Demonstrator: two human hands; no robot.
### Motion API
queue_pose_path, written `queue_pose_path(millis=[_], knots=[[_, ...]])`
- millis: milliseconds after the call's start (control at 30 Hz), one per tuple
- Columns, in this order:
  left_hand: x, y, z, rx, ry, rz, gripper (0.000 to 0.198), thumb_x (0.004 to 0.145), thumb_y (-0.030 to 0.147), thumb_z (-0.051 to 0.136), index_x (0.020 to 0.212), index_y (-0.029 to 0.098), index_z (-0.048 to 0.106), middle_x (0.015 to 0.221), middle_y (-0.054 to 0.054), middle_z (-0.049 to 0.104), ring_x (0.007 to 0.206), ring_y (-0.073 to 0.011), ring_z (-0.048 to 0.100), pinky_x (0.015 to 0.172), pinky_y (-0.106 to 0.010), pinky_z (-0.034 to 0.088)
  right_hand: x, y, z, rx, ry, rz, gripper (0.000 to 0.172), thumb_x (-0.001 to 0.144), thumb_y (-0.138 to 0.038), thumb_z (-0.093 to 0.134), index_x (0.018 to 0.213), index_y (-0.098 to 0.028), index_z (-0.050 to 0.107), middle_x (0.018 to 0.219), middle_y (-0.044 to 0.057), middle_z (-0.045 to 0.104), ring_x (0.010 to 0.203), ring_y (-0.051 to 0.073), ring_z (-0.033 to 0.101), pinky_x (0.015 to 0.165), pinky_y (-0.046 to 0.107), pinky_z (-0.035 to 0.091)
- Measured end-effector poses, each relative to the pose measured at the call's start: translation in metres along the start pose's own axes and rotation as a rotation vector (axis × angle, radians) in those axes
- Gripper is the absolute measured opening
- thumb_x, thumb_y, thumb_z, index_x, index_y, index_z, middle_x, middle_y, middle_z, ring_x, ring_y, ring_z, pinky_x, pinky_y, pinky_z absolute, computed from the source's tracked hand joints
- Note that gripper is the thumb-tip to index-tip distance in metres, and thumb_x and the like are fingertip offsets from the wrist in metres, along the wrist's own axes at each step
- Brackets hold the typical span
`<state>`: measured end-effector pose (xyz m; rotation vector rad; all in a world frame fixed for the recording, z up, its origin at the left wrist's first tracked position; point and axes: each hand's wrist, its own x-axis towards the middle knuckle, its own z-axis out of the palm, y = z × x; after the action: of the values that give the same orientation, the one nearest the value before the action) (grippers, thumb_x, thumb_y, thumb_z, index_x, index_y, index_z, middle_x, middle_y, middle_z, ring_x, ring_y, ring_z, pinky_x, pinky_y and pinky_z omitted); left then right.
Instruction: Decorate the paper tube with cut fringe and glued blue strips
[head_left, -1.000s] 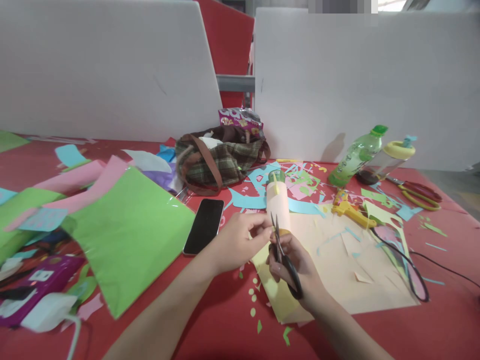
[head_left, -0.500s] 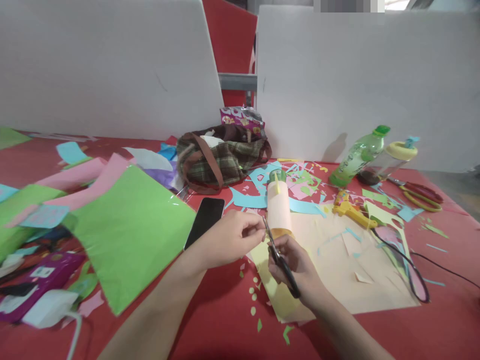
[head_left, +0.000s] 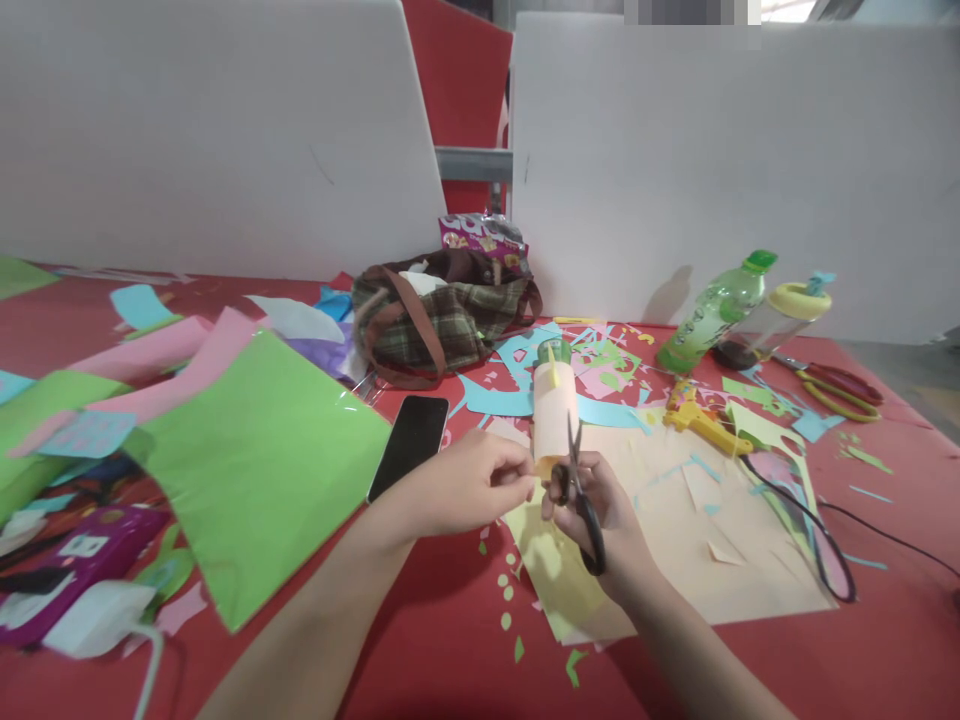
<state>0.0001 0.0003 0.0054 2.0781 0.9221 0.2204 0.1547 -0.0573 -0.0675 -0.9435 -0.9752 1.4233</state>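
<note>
My right hand (head_left: 611, 515) grips black-handled scissors (head_left: 591, 528), their blades pointing away from me and slightly apart. My left hand (head_left: 465, 485) is closed in a pinch just to the left; anything between its fingertips is too small to make out. Right beyond both hands stands a tube wrapped in pale peach paper (head_left: 553, 405), with a green top and a narrow yellow strip on it. Beneath my right hand lie yellow and cream paper sheets (head_left: 645, 570). A black phone (head_left: 411, 440) rests beside my left wrist.
Left of my arms spreads a large green sheet (head_left: 270, 460). A plaid bag (head_left: 457, 320) sits at the back. To the right are a green bottle (head_left: 712, 315), a yellow glue gun (head_left: 705, 425) with its cord, and red-and-yellow-handled scissors (head_left: 840, 388). Paper scraps litter the red table.
The scissors have swung right and away from my left fingertips, where their blades were before. My left hand stays in nearly the same place, still pinched.
</note>
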Motion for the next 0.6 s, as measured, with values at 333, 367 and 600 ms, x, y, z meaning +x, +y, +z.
queue_pose_path(millis=[333,367,600], knots=[[0.004,-0.004,0.017,0.063,-0.104,0.067,0.015,0.068,0.016,0.039,0.054,0.015,0.046,0.047,0.005,0.034,0.043,-0.0059,0.031,0.041,-0.019,0.021,-0.002,-0.003,0.000,-0.017,0.012,-0.028,0.032,0.066,-0.017,0.062,0.088,-0.025,0.041,0.074,-0.003,0.048,0.065,0.009,0.050,0.060,0.023,0.041],[0.004,-0.004,0.017,0.068,-0.103,0.069,0.015,0.067,0.016,0.039,0.053,0.015,0.045,0.046,0.005,0.033,0.043,-0.0058,0.031,0.041,-0.019,0.021,-0.002,-0.003,0.000,-0.022,0.010,-0.025,0.032,0.066,-0.017,0.062,0.089,-0.025,0.041,0.075,-0.003,0.047,0.066,0.010,0.050,0.060,0.023,0.042],[0.006,0.000,0.016,0.061,-0.083,0.040,0.014,0.068,0.016,0.039,0.057,0.015,0.048,0.048,0.005,0.036,0.045,-0.0059,0.033,0.042,-0.018,0.023,-0.002,-0.003,0.000,0.000,0.017,-0.051,0.030,0.067,-0.016,0.061,0.088,-0.024,0.040,0.074,-0.003,0.047,0.065,0.009,0.049,0.061,0.024,0.041]])
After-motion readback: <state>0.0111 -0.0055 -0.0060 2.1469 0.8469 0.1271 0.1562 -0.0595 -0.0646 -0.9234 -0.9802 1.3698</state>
